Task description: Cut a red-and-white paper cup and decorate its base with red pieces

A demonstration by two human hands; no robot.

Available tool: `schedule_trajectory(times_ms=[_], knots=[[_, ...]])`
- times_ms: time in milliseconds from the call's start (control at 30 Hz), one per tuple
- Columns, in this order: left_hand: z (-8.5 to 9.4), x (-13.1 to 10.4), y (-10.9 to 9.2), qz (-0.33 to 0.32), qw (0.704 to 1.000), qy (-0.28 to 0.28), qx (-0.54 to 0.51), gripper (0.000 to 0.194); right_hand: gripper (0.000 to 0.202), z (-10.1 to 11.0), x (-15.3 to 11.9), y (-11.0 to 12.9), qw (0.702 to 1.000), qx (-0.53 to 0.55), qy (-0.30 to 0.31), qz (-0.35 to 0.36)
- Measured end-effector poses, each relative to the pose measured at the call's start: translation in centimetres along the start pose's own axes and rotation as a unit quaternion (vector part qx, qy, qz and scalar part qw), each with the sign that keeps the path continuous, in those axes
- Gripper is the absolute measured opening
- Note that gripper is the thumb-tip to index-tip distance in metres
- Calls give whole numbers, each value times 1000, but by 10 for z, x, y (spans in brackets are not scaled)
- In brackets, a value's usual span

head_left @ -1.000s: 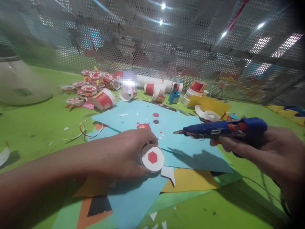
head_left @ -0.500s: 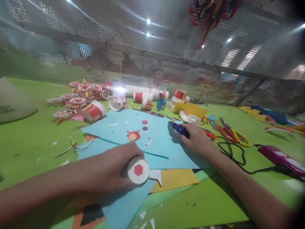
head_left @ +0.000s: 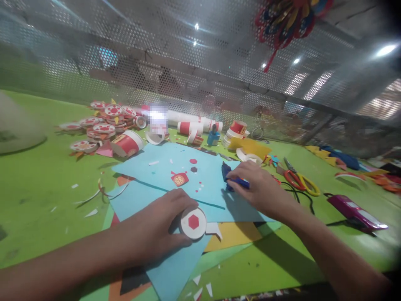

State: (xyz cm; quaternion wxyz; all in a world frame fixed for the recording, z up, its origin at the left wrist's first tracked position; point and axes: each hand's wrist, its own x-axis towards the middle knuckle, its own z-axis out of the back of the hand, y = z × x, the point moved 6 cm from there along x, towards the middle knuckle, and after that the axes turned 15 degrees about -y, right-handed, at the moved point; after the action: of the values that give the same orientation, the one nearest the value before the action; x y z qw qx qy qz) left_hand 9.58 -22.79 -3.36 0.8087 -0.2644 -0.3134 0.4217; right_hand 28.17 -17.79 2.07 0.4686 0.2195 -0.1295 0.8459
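My left hand (head_left: 167,223) grips a white round paper piece (head_left: 200,233), like a cup bottom, by its edge. A red paper hexagon (head_left: 193,222) sits at the centre of its face. Over the light blue paper sheets (head_left: 166,156), my right hand (head_left: 260,184) is closed around a dark blue stapler-like tool (head_left: 226,172); fingers hide much of it. Between the hands and further off lie a red paper piece with a gold emblem (head_left: 179,179), a loose red hexagon (head_left: 193,161), a dark hexagon (head_left: 194,169) and tiny scraps.
Behind the sheets stand red-and-white paper cups (head_left: 128,144), a blue bottle (head_left: 213,137) and a pile of decorated discs (head_left: 103,128). At right lie scissors (head_left: 300,182) and a magenta corded device (head_left: 355,212). A perforated screen (head_left: 188,79) rises behind the table.
My right hand has lifted slightly and turned the blue tool, so its front end shows more. My left hand and the round piece have shifted a little to the right in view.
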Motion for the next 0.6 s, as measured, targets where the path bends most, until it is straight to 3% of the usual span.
schedule_trajectory(times_ms=[167,300,600], knots=[[-2,-2,1,-5,999,-15,-32,33,14,-24,20,37,999,13,43,30],[-4,-4,4,-1,999,-10,-32,37,15,-40,23,39,997,-7,58,41],[-1,-3,2,12,1000,5,-26,31,18,-54,23,44,992,-53,93,61]])
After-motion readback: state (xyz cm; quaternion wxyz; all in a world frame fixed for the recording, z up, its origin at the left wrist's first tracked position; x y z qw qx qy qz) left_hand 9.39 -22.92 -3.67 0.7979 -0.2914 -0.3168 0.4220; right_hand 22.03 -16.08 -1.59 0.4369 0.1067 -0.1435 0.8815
